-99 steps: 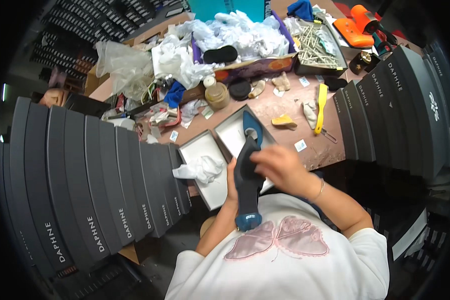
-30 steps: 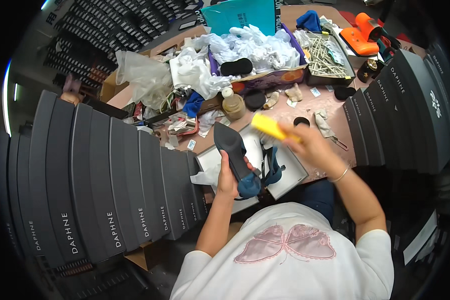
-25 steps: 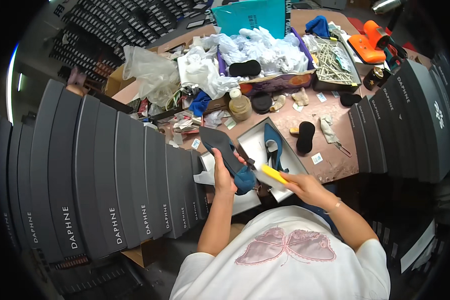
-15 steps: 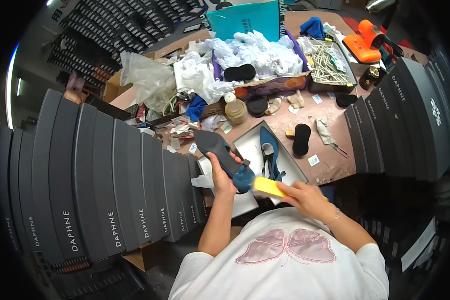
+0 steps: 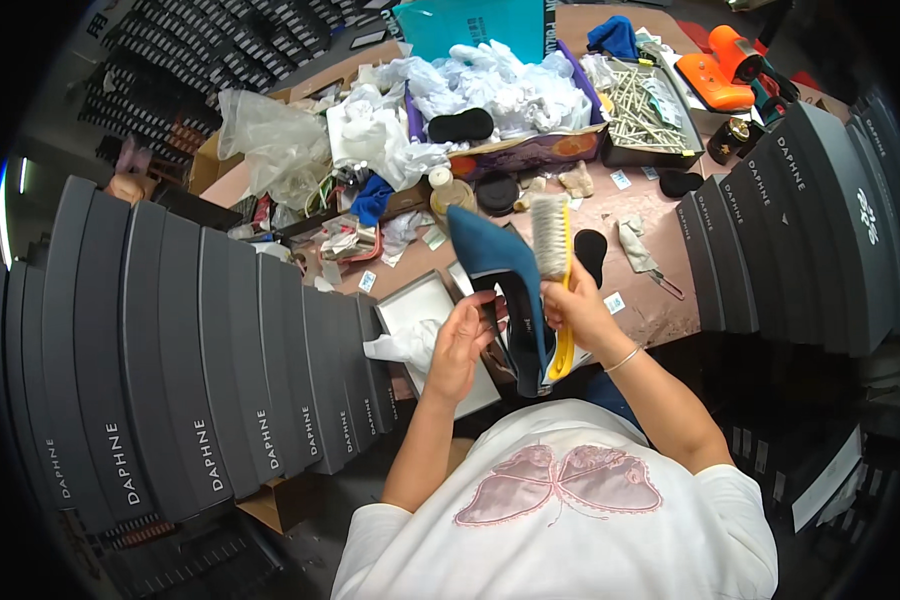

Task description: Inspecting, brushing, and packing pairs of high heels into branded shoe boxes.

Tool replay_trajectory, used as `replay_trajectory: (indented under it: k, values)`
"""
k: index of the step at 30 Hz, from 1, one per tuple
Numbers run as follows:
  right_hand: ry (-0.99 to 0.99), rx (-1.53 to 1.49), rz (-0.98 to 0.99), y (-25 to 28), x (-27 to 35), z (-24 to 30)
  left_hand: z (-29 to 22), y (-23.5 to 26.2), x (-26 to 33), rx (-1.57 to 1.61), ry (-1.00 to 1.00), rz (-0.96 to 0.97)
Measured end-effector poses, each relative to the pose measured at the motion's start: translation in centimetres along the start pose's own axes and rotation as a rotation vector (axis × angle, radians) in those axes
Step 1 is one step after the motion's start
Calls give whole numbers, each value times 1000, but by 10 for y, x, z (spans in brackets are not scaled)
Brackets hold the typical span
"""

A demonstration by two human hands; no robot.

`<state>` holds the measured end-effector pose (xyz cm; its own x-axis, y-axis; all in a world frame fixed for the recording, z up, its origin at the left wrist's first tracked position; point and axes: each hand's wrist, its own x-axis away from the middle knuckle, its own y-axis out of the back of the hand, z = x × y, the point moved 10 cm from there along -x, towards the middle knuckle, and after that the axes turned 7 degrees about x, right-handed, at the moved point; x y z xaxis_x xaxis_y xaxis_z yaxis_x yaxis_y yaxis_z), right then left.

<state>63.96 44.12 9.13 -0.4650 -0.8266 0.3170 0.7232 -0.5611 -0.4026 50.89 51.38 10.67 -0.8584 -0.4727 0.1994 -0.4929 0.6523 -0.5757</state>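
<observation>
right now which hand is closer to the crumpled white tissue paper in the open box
Left. The left hand sits just right of the tissue paper, almost touching it; the right hand is farther right, beyond the blue shoe.

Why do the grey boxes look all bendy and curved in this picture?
In the head view the fisheye lens bends straight edges near the rim, so the grey boxes curve; the blue shoe and brush in the middle look sharp and evenly lit.
</observation>
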Motion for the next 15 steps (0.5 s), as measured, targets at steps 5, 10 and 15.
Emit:
replay_trajectory:
  k: [5, 10, 15]
  values:
    - [-213, -95, 209, -27, 13, -34, 3, 2, 7, -192, -139, -132]
    - [-10, 332, 63, -32, 18, -3, -3, 2, 12, -446, -88, -95]
    - [-77, 280, 4, -11, 5, -15, -22, 18, 29, -249, -194, -238]
